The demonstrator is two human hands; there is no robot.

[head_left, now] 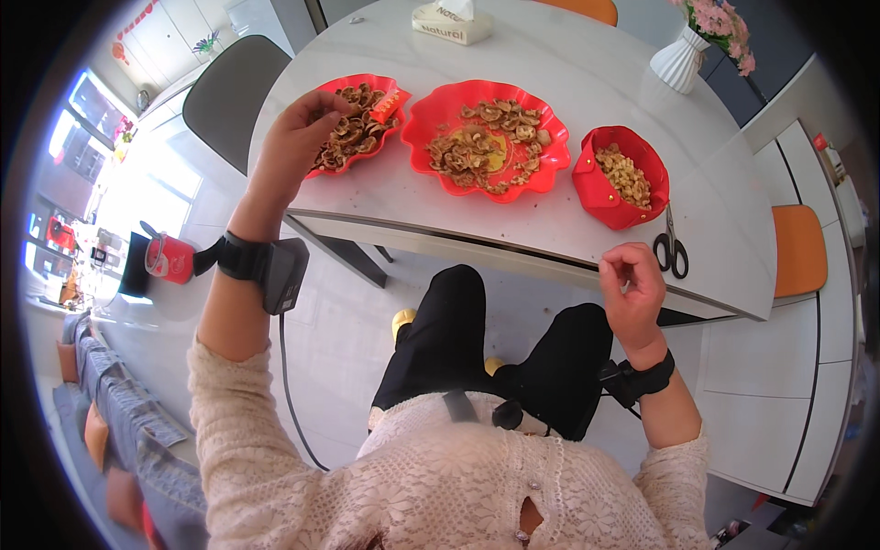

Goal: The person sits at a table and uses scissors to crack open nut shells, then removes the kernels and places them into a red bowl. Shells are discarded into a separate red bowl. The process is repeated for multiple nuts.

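My left hand (pixel 301 137) reaches over the left red plate (pixel 380 87) piled with walnut shells, fingers pinched together over the shells; whether it grips a piece I cannot tell. My right hand (pixel 632 289) hovers at the table's near edge, fingers curled close, with any small piece in them too small to see. A wide red scalloped plate (pixel 431 110) in the middle holds cracked walnut pieces. A small red bowl (pixel 596 188) of walnut kernels stands to the right. Scissors (pixel 672 247) lie just beyond my right hand.
The white table (pixel 587 73) carries a tissue box (pixel 451 22) and a white vase of pink flowers (pixel 680 60) at the back. A grey chair (pixel 225 96) stands at the left, orange chairs (pixel 799 249) at the right and behind.
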